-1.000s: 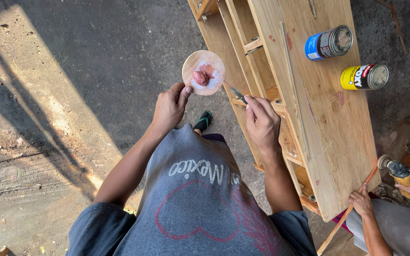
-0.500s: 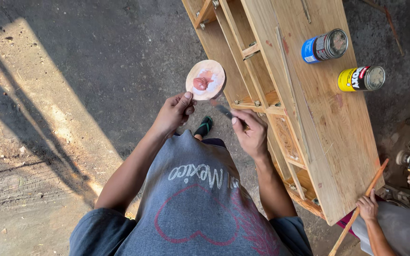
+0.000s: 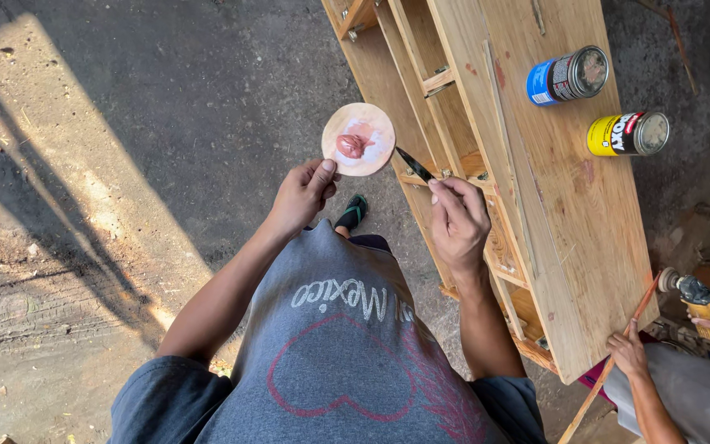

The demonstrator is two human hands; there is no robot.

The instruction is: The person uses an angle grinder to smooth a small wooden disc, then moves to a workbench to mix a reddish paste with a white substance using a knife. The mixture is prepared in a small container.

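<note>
Pale round wooden disc (image 3: 358, 138) with a reddish-pink blob of putty (image 3: 352, 145) on top, pinched at its lower edge by the left hand (image 3: 301, 196), thumb up on the rim, fingers curled under. Left forearm runs up from lower left, elbow bent, disc held level out over the concrete floor (image 3: 125, 123). Right hand (image 3: 456, 220) is closed around a small putty knife (image 3: 413, 164), thumb and forefinger clamped on the handle, dark blade angled up-left with the tip just beside the disc's right edge, not clearly touching. Hands are apart, near each other, both full. Right wrist sits over the front edge of the wooden cabinet (image 3: 552, 214) lying on its back, open frames facing left. Blue can (image 3: 567, 76) and yellow can (image 3: 627, 134) lie on the cabinet's panel, well apart from the hands. Lower right: another person's hand (image 3: 628, 349) on a thin wooden stick (image 3: 610, 362) by the cabinet corner.
</note>
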